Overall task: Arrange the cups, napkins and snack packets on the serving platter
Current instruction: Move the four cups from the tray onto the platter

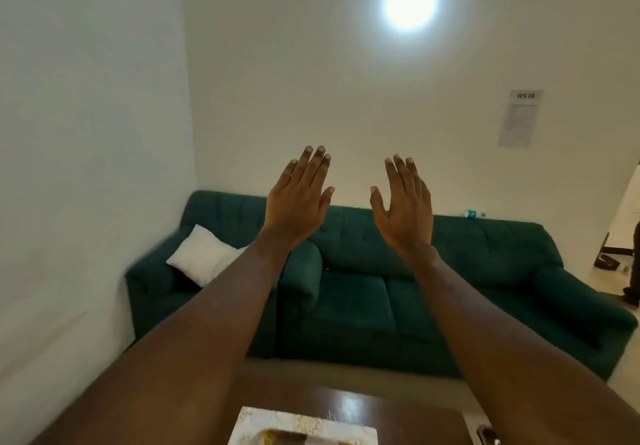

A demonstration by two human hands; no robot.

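Desk (pixel 415 420): dark brown, glossy top with rounded far corners, catching a patch of lamp glare; sits at the near edge of the scene.

Serving platter (pixel 266 422): pale, straight-sided, with a lacy cream pattern on its surface. It lies on the near left part of the desk and is cut off by the bottom of the view. A yellow-brown patch on it is too cropped to identify. No cups, napkins or packets can be made out.

Left hand (pixel 298 199): raised well above the desk on an outstretched bare forearm, back toward the camera, fingers straight and close together, thumb out; holds nothing.

Right hand (pixel 405 209): raised alike just right of the left, apart from it, fingers straight, thumb spread; holds nothing.

Sofa (pixel 363 306): deep green, button-tufted upholstery, padded arms, beyond the desk against the far wall.

Pillow (pixel 201 254): white, square, soft, tilted in the sofa's left corner.

Paper sheet (pixel 519 117): printed, fixed to the far wall at right.

Wall lamp (pixel 410 3): round, lit.
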